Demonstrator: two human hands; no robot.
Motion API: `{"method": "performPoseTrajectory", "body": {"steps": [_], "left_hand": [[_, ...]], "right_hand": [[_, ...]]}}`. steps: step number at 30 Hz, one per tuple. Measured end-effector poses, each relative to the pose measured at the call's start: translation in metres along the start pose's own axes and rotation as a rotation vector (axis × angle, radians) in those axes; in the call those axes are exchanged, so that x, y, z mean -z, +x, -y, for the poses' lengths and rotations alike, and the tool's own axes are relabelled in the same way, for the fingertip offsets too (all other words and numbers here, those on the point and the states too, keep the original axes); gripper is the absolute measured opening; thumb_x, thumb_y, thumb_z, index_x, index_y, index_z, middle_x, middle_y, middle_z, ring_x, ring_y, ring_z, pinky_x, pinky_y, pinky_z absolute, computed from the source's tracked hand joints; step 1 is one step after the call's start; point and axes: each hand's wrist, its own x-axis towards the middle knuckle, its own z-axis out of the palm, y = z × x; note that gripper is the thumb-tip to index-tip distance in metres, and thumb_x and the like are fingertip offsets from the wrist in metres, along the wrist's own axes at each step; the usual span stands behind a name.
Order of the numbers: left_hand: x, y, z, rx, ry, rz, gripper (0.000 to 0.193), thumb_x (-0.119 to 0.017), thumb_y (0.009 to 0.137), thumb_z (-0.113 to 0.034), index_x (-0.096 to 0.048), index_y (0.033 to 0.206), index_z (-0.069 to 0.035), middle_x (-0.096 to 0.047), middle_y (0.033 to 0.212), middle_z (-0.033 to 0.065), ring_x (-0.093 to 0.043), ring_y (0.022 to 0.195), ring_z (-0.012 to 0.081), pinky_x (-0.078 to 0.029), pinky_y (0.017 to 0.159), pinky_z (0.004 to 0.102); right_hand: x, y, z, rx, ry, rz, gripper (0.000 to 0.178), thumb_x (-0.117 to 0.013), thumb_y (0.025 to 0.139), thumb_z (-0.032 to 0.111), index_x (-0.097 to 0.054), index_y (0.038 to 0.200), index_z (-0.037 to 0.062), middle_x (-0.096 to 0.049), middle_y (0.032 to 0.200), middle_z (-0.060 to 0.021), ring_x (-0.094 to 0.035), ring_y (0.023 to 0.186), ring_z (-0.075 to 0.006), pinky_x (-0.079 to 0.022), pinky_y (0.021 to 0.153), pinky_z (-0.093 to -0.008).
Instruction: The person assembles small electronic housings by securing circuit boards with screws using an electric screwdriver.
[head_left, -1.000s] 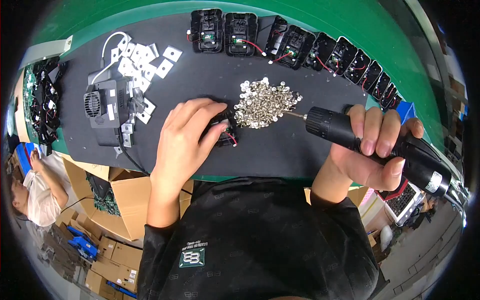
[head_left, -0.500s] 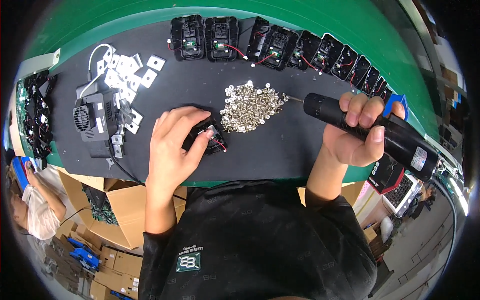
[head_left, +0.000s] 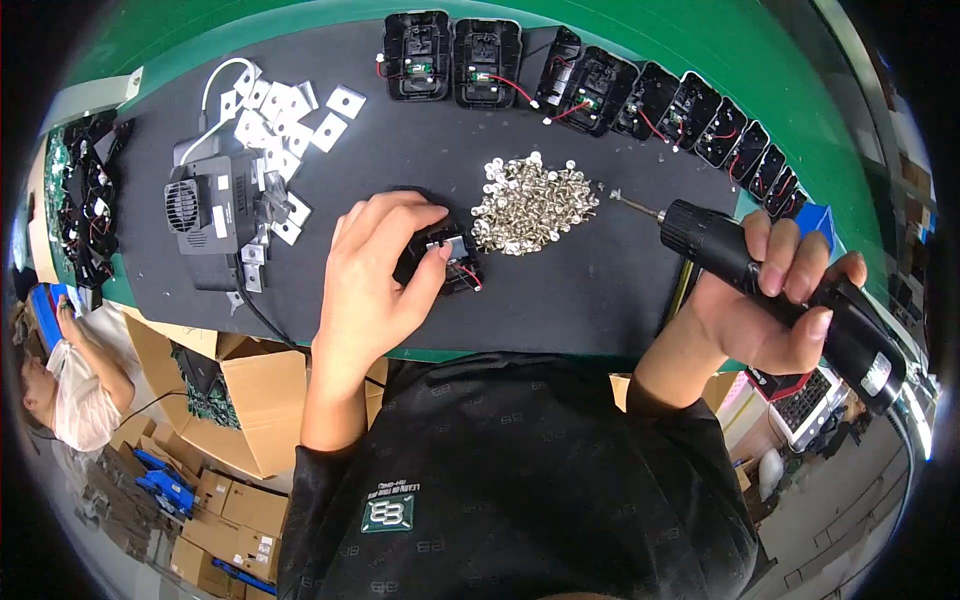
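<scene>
My left hand [head_left: 385,270] rests over a small black plastic housing [head_left: 463,272], its thumb and fingers closed on it. A silvery metal plate [head_left: 452,248] lies in that housing beside the thumb, and a short red wire ends in a white connector at its near side. Much of the housing is hidden by the hand. My right hand [head_left: 775,300] is wrapped round a black electric screwdriver [head_left: 715,243] whose bit points left. At the bit's tip sits a small screw [head_left: 615,194], just right of a heap of silvery screws [head_left: 535,205].
Several black housings [head_left: 487,62] with red wires line the far edge. Square metal plates [head_left: 330,130] lie scattered at left, near a black fan device [head_left: 212,208] with cables. Black parts [head_left: 92,205] are piled at far left. Below stands an open cardboard box [head_left: 262,400]; another person [head_left: 85,385] sits beyond.
The screwdriver has drawn back to the right from the screw heap, with a screw at its tip. The whole view has shifted; my left hand stays on the housing.
</scene>
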Motion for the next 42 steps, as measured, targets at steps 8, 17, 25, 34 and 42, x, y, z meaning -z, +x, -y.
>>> {"method": "performPoseTrajectory", "body": {"steps": [8, 17, 25, 34, 42], "left_hand": [[-0.004, -0.002, -0.002, -0.043, 0.055, -0.044, 0.034, -0.069, 0.072, -0.007, -0.064, 0.106, -0.005, -0.062, 0.102, 0.0099, -0.058, 0.089, 0.0283, -0.042, 0.081, 0.0354], [-0.002, -0.002, -0.003, -0.005, 0.06, 0.022, 0.038, -0.072, 0.07, -0.01, -0.064, 0.107, -0.006, -0.06, 0.104, 0.0105, -0.057, 0.094, 0.0286, -0.041, 0.084, 0.0363], [0.0, -0.002, -0.004, 0.093, -0.122, 0.027, 0.037, -0.071, 0.073, -0.002, -0.066, 0.109, -0.004, -0.061, 0.104, 0.011, -0.06, 0.081, 0.0246, -0.047, 0.073, 0.0318], [0.0, -0.001, -0.02, 0.275, -0.215, 0.046, 0.038, -0.063, 0.08, 0.007, -0.064, 0.116, -0.003, -0.059, 0.114, 0.0071, -0.055, 0.074, 0.0061, -0.042, 0.058, 0.0183], [0.004, -0.001, -0.021, 0.337, -0.268, 0.051, 0.035, -0.066, 0.079, 0.005, -0.067, 0.112, -0.006, -0.063, 0.102, 0.0069, -0.052, 0.063, 0.0086, -0.042, 0.056, 0.0217]], "right_hand": [[-0.002, 0.001, 0.003, -0.026, 0.121, 0.056, 0.051, -0.064, 0.081, 0.025, -0.044, 0.127, 0.0183, -0.054, 0.081, 0.0004, -0.053, 0.071, -0.0131, -0.04, 0.072, -0.0329], [-0.007, -0.002, 0.002, -0.061, 0.095, 0.043, 0.047, -0.064, 0.081, 0.024, -0.048, 0.124, 0.0158, -0.052, 0.08, 0.0019, -0.05, 0.07, -0.0116, -0.038, 0.073, -0.0314], [0.0, -0.004, -0.004, -0.059, 0.14, 0.038, 0.05, -0.064, 0.082, 0.025, -0.045, 0.128, 0.0172, -0.054, 0.083, 0.0001, -0.052, 0.071, -0.0135, -0.04, 0.073, -0.0334], [0.002, -0.006, -0.008, -0.094, 0.117, 0.039, 0.05, -0.064, 0.083, 0.024, -0.045, 0.128, 0.0168, -0.054, 0.084, -0.0001, -0.051, 0.071, -0.0128, -0.039, 0.072, -0.0332], [0.004, -0.003, -0.008, -0.104, 0.192, 0.048, 0.05, -0.064, 0.083, 0.024, -0.046, 0.129, 0.0165, -0.053, 0.083, 0.0001, -0.049, 0.07, -0.012, -0.038, 0.071, -0.0326]]}}
